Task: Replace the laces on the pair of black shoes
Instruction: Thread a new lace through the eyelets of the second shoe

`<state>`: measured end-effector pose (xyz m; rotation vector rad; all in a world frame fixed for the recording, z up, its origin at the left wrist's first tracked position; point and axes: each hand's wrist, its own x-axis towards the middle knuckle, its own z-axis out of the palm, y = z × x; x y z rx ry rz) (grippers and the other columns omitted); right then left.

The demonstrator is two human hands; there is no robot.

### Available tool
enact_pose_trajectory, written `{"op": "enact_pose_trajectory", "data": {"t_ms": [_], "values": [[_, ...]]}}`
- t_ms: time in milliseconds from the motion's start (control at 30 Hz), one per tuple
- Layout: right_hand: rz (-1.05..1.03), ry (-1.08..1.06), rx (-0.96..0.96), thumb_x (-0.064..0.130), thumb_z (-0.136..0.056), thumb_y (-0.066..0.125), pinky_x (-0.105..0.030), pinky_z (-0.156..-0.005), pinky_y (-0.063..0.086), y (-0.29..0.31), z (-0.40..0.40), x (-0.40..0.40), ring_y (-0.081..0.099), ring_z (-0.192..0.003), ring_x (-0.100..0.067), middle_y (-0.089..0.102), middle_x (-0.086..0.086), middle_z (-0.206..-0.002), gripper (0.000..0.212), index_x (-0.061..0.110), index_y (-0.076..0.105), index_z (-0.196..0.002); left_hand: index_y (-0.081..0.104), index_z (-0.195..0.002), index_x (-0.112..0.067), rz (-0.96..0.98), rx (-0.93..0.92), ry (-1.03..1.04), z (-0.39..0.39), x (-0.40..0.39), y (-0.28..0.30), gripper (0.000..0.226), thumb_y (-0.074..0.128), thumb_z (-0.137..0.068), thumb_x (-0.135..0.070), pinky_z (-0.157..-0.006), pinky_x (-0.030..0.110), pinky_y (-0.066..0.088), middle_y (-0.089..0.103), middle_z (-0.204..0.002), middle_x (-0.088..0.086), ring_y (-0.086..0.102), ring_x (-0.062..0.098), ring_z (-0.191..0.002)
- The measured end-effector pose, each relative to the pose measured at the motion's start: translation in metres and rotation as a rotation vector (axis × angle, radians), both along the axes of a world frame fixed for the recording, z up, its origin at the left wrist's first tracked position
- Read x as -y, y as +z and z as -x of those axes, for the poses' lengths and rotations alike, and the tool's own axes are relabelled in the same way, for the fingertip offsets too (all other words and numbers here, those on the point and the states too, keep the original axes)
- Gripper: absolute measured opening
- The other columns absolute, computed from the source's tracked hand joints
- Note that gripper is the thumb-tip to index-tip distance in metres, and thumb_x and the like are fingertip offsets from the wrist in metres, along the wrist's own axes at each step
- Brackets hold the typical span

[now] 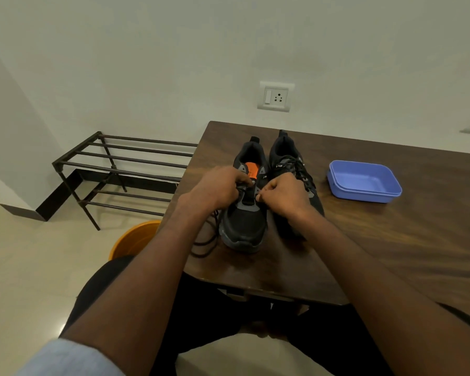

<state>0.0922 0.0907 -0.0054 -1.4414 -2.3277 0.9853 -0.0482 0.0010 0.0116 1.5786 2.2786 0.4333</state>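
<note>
Black shoes (244, 221) sit near the surface's (391, 240) left edge.
Left hand (215, 189) and right hand (281, 195) fingers pinch lace (206, 240); box (364, 181) well apart, right.

Dark wooden table (391, 240) — two black shoes (244, 226), blue tray (364, 181).

White wall (174, 50), metal rack (125, 169), tiled floor (25, 253)

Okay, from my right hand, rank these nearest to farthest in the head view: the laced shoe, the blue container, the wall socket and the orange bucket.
1. Laced shoe: directly under the right hand.
2. Blue container: to its right on the table.
3. Wall socket and orange bucket: too close to call.
</note>
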Motion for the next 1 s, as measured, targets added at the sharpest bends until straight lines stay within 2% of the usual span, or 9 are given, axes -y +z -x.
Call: {"op": "enact_pose_trajectory", "data": {"t_ms": [233,367,433,533,567,667,800,900,1000], "values": [[0.095,0.002,0.019,0.032,-0.096,0.066,-0.048,-0.082,0.062,0.014,0.001,0.002,0.073,-0.081,-0.026,0.073,-0.008,-0.08,0.028,0.005,0.073,-0.089,0.064,-0.136,-0.031,0.006,-0.014,-0.018,0.0,0.001,0.002,0.052,0.056,-0.097,0.002,-0.099,0.035,0.049,0.06,-0.143,0.003,0.057,0.021,-0.125],[0.27,-0.233,-0.4,0.027,-0.104,0.055,-0.039,-0.076,0.064,0.049,-0.014,-0.01,0.075,-0.074,-0.024,0.076,-0.013,-0.088,0.027,0.006,0.067,-0.094,0.065,-0.134,-0.032,0.003,-0.002,-0.012,0.002,0.001,0.002,0.052,0.055,-0.097,0.003,-0.099,0.036,0.05,0.059,-0.144,0.004,0.057,0.022,-0.126],[0.09,-0.398,-0.58,0.027,-0.102,0.053,-0.044,-0.078,0.061,0.066,-0.029,-0.019,0.071,-0.072,-0.023,0.073,-0.007,-0.076,0.028,0.011,0.064,-0.082,0.067,-0.132,-0.032,-0.004,-0.007,-0.011,0.003,0.0,0.002,0.05,0.057,-0.097,0.002,-0.094,0.032,0.048,0.06,-0.143,0.004,0.058,0.022,-0.125],[-0.434,-0.419,-0.316,0.019,-0.094,0.054,-0.039,-0.078,0.049,0.067,-0.046,-0.025,0.061,-0.09,-0.021,0.064,-0.003,-0.109,0.012,0.015,0.063,-0.1,0.069,-0.131,-0.032,-0.008,-0.006,-0.01,0.005,0.0,0.001,0.048,0.058,-0.097,0.001,-0.088,0.028,0.044,0.061,-0.141,0.004,0.059,0.022,-0.123],[-0.51,-0.345,-0.233,0.015,-0.093,0.055,-0.036,-0.078,0.046,0.063,-0.045,-0.025,0.057,-0.096,-0.019,0.058,-0.003,-0.121,0.021,0.016,0.062,-0.112,0.068,-0.13,-0.032,-0.007,-0.003,-0.011,0.006,0.0,0.001,0.048,0.058,-0.097,0.001,-0.088,0.028,0.044,0.062,-0.14,0.004,0.059,0.022,-0.123],[-0.43,-0.029,-0.075,0.015,-0.096,0.063,-0.039,-0.09,0.053,0.046,-0.027,-0.017,0.061,-0.104,-0.02,0.061,-0.003,-0.126,0.027,0.02,0.066,-0.122,0.067,-0.131,-0.032,-0.004,0.01,-0.02,0.005,-0.001,0.0,0.049,0.057,-0.097,0.002,-0.092,0.031,0.047,0.062,-0.138,0.004,0.059,0.021,-0.121],[-0.226,0.264,0.225,0.029,-0.095,0.072,-0.045,-0.087,0.058,0.023,-0.005,0.0,0.067,-0.09,-0.02,0.073,-0.001,-0.097,0.007,0.023,0.074,-0.093,0.064,-0.133,-0.032,-0.007,0.007,-0.015,0.004,0.0,-0.001,0.048,0.057,-0.097,-0.001,-0.084,0.029,0.046,0.063,-0.132,0.002,0.054,0.012,-0.105],[-0.257,0.186,0.164,0.023,-0.093,0.072,-0.044,-0.083,0.06,0.023,-0.006,-0.003,0.07,-0.085,-0.021,0.074,-0.001,-0.089,0.01,0.022,0.077,-0.083,0.065,-0.13,-0.035,-0.019,-0.007,-0.011,0.004,0.0,-0.003,0.047,0.061,-0.096,-0.003,-0.082,0.028,0.047,0.063,-0.13,0.001,0.057,0.014,-0.106],[-0.38,-0.175,-0.099,0.017,-0.093,0.065,-0.041,-0.08,0.059,0.043,-0.018,-0.016,0.07,-0.087,-0.022,0.076,0.002,-0.095,0.016,0.024,0.079,-0.09,0.067,-0.126,-0.034,-0.037,0.005,0.002,0.007,0.0,-0.003,0.044,0.065,-0.094,-0.003,-0.092,0.033,0.053,0.064,-0.13,0.002,0.061,0.02,-0.116]]}}
